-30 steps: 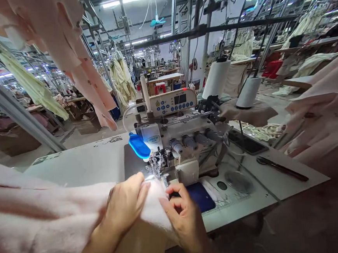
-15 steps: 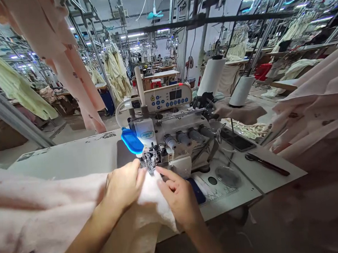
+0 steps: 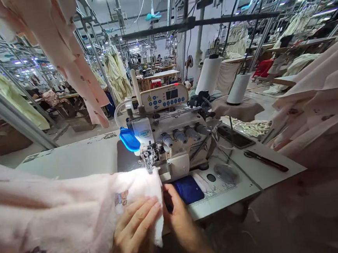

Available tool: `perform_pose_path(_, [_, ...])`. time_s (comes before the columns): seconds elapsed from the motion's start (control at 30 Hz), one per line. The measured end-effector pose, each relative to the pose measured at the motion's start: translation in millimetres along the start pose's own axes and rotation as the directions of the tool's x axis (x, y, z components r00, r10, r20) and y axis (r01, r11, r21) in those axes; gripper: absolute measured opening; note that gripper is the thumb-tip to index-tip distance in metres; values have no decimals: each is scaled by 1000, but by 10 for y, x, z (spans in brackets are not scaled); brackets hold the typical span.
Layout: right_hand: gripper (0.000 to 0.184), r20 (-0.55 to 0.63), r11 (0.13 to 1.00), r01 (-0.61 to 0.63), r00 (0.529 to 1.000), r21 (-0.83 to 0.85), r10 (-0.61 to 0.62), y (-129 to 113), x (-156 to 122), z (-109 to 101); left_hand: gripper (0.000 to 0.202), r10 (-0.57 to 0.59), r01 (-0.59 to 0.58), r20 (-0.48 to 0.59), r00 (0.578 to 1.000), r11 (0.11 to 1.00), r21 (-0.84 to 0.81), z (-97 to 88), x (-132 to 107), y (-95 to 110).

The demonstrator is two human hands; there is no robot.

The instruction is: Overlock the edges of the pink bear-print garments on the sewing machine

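Pink cloth [image 3: 76, 211], cut off at left, reaches under the machine's [image 3: 173, 141] needle area, stitch point obscured. Left hand [image 3: 136, 226] flat on it, fingers extended, thumb hidden; right hand [image 3: 178, 217] half-curled at its edge, fingertips obscured, grip uncertain. Blue object [image 3: 190, 189] beside right hand, on worktop [image 3: 230, 195].

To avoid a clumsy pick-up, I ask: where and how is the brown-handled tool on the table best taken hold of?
Probably by the brown handle, the right hand coming from above, near side: the tool lies flat, its long handle the nearer end.
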State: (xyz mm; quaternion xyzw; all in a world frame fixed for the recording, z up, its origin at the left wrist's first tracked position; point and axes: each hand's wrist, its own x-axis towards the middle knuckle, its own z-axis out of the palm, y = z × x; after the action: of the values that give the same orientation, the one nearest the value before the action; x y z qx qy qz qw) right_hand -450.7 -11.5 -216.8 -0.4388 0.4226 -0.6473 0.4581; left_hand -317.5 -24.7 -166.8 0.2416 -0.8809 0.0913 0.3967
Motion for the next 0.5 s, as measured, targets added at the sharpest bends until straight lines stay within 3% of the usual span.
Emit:
perform_pose_path(0.07, [35,162,991,-120,981,56,109,-12,-52,-10,33,-130,130,-5,991,991,-3,-10,-87,66])
perform_pose_path(0.1, [34,188,991,-131,974,24,124,-31,-111,-21,35,-182,182,2,983,983,-20,-13,-137,105])
perform_pose_path(0.2, [33,184,981,-79,976,-177,112,-121,-318,-76,38,-256,257,29,966,949,-183,-23,-248,223])
perform_pose_path(0.3, [25,177,973,-51,980,-223,92,-211,-435,-134,26,-318,308,15,948,903,-300,-46,-256,295])
perform_pose_path(0.37, [23,159,975,-69,982,-212,104,-247,-457,-157,23,-304,291,-5,953,916,-276,-63,-237,310])
perform_pose_path(0.5, [26,138,983,-142,978,-119,158,-265,-485,-180,22,-164,149,-51,985,964,-219,-100,-227,297])
